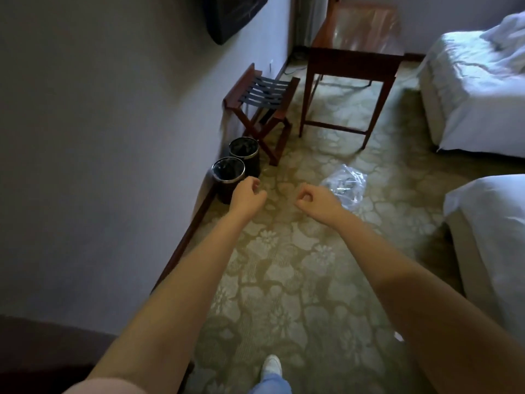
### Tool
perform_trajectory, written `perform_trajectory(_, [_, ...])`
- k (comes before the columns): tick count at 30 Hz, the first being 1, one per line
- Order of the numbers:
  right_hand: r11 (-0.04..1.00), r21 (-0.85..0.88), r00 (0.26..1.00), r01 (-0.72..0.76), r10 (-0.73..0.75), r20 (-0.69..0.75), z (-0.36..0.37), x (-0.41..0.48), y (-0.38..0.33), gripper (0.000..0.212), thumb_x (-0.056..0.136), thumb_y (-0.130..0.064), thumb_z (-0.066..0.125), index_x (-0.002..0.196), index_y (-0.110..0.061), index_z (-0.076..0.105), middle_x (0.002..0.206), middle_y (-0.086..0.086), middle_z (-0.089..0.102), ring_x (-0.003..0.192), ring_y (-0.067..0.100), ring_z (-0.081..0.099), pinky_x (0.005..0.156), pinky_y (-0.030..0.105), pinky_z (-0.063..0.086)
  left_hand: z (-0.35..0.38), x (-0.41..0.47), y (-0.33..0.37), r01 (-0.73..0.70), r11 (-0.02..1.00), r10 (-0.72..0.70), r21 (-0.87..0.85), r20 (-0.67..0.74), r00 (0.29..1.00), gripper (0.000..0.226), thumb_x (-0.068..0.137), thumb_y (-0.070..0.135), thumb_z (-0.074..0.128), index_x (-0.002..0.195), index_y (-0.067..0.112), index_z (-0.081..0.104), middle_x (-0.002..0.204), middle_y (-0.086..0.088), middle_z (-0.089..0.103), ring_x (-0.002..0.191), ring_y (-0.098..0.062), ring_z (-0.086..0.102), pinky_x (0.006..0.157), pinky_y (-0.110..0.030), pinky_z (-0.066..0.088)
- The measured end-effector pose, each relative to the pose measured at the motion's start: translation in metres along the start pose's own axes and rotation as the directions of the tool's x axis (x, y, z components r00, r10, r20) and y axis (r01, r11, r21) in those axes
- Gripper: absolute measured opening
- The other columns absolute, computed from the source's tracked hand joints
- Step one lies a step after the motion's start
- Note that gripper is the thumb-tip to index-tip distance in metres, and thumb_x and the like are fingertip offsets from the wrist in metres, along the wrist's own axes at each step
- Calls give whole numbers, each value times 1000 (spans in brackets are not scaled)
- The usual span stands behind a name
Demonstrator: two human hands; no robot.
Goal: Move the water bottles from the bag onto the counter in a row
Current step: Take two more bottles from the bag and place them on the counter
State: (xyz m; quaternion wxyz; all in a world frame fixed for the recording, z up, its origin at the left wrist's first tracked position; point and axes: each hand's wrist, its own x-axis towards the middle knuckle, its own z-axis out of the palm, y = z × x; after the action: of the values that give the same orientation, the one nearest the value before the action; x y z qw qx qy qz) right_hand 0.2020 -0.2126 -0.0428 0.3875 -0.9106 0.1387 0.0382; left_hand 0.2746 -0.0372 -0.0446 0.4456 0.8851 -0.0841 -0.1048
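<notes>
Dim room. Daylight from beyond & right of right hand [315,199]: glare on table [360,29], bed [468,89]. Wall [99,137] shadowed. Edges bent, soft.

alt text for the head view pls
A person's left hand and right hand reach forward, curled and empty, toward a clear bag on the carpet. Bins and a luggage rack stand by the wall, a table beyond, beds at right.
</notes>
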Motion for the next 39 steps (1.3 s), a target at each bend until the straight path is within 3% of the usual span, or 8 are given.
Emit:
perform_trajectory(7, [994, 33, 992, -106, 107, -65, -74, 101, 78, 7, 85, -34, 62, 88, -28, 59, 79, -11, 56, 78, 9, 54, 66, 24, 41, 97, 124, 66, -57, 992, 37, 113, 169, 985, 32, 87, 21, 56, 116, 9, 57, 114, -9, 60, 102, -24, 57, 87, -36, 49])
perform_trajectory(12, [992, 30, 993, -121, 121, 10, -122, 169, 151, 8, 83, -34, 64, 85, -28, 59, 76, -10, 57, 73, 8, 56, 58, 21, 40, 181, 188, 106, -54, 986, 17, 160, 224, 974, 31, 89, 21, 55, 117, 9, 57, 116, -9, 59, 104, -23, 57, 89, -37, 49])
perform_trajectory(17, [990, 28, 985, -136, 132, 109, -188, 242, 210, 7, 86, -34, 61, 84, -28, 60, 81, -3, 66, 72, 13, 65, 65, 26, 52, 247, 248, 152, 19, 981, -63, 192, 226, 972, 29, 90, 21, 55, 117, 10, 57, 113, -7, 60, 97, -19, 56, 76, -28, 45])
perform_trajectory(20, [993, -16, 983, -118, 119, 140, -227, 287, 237, 10, 88, -32, 61, 89, -22, 61, 79, -3, 65, 69, 12, 64, 62, 25, 52, 277, 286, 177, 56, 983, -95, 175, 223, 970, 28, 89, 22, 55, 115, 12, 58, 111, -4, 60, 93, -16, 55, 70, -24, 42])
perform_trajectory(23, [994, -28, 981, -106, 109, 162, -256, 339, 258, 11, 88, -29, 61, 90, -18, 62, 78, -3, 64, 75, 17, 66, 69, 30, 55, 304, 328, 194, 112, 983, -139, 147, 189, 972, 26, 88, 22, 55, 112, 15, 59, 107, -3, 60, 89, -15, 56, 61, -22, 41])
perform_trajectory(29, [992, -124, 963, -11, 44, 265, -294, 462, 297, 11, 87, -31, 61, 90, -21, 62, 86, 1, 66, 76, 16, 66, 73, 35, 57, 364, 444, 210, 205, 972, -219, 113, 122, 968, 24, 89, 20, 55, 111, 12, 60, 108, -3, 60, 95, -18, 55, 77, -29, 47])
perform_trajectory(36, [987, -156, 927, 30, 31, 373, -349, 584, 339, 17, 88, -31, 59, 96, -16, 64, 92, 4, 67, 83, 19, 65, 79, 38, 56, 420, 557, 243, 318, 942, -327, 102, 88, 941, 22, 89, 21, 56, 109, 13, 61, 102, 1, 56, 92, -14, 52, 75, -26, 41])
perform_trajectory(39, [985, -160, 910, 69, 3, 414, -368, 632, 356, 15, 88, -31, 57, 94, -19, 63, 92, 3, 67, 81, 18, 65, 78, 38, 57, 440, 589, 256, 349, 931, -357, 108, 63, 932, 19, 89, 21, 56, 106, 16, 61, 101, 3, 55, 91, -13, 51, 66, -21, 40])
